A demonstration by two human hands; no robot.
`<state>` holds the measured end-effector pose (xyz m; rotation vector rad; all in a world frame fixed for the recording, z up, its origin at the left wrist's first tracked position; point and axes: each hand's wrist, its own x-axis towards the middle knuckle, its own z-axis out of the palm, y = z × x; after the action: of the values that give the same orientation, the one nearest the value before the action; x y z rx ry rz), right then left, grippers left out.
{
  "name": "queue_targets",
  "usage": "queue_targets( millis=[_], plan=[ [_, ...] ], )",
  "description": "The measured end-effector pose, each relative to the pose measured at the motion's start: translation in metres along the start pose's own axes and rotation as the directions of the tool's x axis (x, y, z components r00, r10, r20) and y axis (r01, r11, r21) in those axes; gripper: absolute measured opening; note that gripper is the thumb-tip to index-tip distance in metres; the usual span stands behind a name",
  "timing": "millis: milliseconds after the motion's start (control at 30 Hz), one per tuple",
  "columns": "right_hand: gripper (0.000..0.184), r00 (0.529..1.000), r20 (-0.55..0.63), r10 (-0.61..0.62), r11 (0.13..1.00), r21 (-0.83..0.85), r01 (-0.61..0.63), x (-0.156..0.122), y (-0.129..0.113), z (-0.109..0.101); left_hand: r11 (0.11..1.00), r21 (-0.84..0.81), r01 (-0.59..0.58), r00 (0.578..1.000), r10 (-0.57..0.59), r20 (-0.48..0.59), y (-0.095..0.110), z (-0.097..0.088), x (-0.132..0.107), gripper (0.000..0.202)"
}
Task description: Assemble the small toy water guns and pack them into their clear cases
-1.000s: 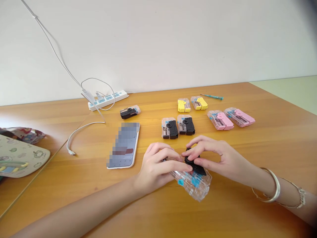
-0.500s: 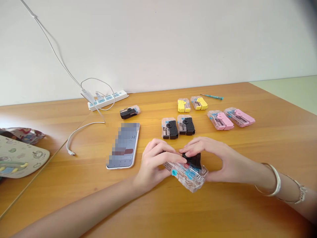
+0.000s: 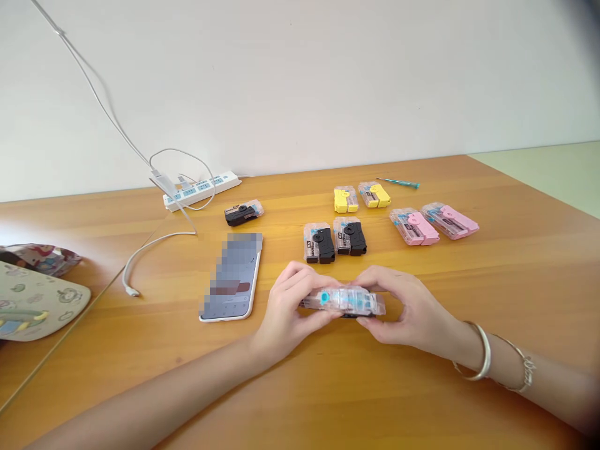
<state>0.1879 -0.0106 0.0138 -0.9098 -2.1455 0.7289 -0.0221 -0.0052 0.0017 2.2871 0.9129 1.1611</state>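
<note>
My left hand (image 3: 291,306) and my right hand (image 3: 403,306) both grip a clear plastic ink cartridge (image 3: 342,301) from either end, holding it level just above the wooden table (image 3: 300,387). Blue parts show through its casing. A black clip (image 3: 352,315) sits on its underside, mostly hidden. Ahead of my hands lie two cartridges with black clips (image 3: 319,244), and a third (image 3: 242,214) lies further left. Beyond them are two yellow-clipped cartridges (image 3: 345,200) and two pink-clipped ones (image 3: 414,227).
A small screwdriver (image 3: 397,182) with a teal handle lies near the table's back edge. A smartphone (image 3: 230,277) lies left of my left hand. Behind it are a white power strip (image 3: 201,191) and white cables (image 3: 150,250). A patterned bag (image 3: 37,260) sits at far left.
The clear cartridge has turned from tilted with its black clip on top to level with the clip underneath. My hands have closed in around it, and the view has shifted slightly.
</note>
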Motion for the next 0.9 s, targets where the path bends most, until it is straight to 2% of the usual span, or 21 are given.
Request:
queue_targets(
  millis=[67,167,333,600,767,900],
  plan=[
    [0.022,0.997,-0.004,0.077,0.996,0.045,-0.077,0.0016,-0.0022,0.0014,0.994,-0.013,0.104,0.994,-0.104,0.024,-0.0001,0.0012,0.0000,0.019],
    [0.016,0.987,0.013,0.161,0.981,0.104,-0.161,0.0038,-0.0020,0.0034,0.975,-0.020,0.222,0.973,-0.220,0.065,-0.0003,0.0028,-0.0005,0.022],
    [0.014,0.977,0.027,0.213,0.970,0.112,-0.215,0.0038,0.0027,0.0062,0.939,0.064,0.338,0.930,-0.344,0.127,0.0008,0.0029,-0.0007,0.030],
    [0.019,0.969,0.068,0.236,0.964,0.106,-0.242,0.0041,0.0010,0.0056,0.922,0.150,0.356,0.910,-0.379,0.167,-0.0007,0.0041,0.0016,0.033],
    [0.038,0.958,0.091,0.273,0.932,0.222,-0.286,0.0010,0.0013,0.0086,0.915,-0.028,0.402,0.891,-0.384,0.240,0.0003,0.0037,0.0010,0.043],
    [0.041,0.923,0.107,0.370,0.892,0.238,-0.385,-0.0017,0.0005,0.0093,0.906,-0.095,0.412,0.885,-0.373,0.279,0.0018,0.0033,0.0016,0.051]
  ],
)
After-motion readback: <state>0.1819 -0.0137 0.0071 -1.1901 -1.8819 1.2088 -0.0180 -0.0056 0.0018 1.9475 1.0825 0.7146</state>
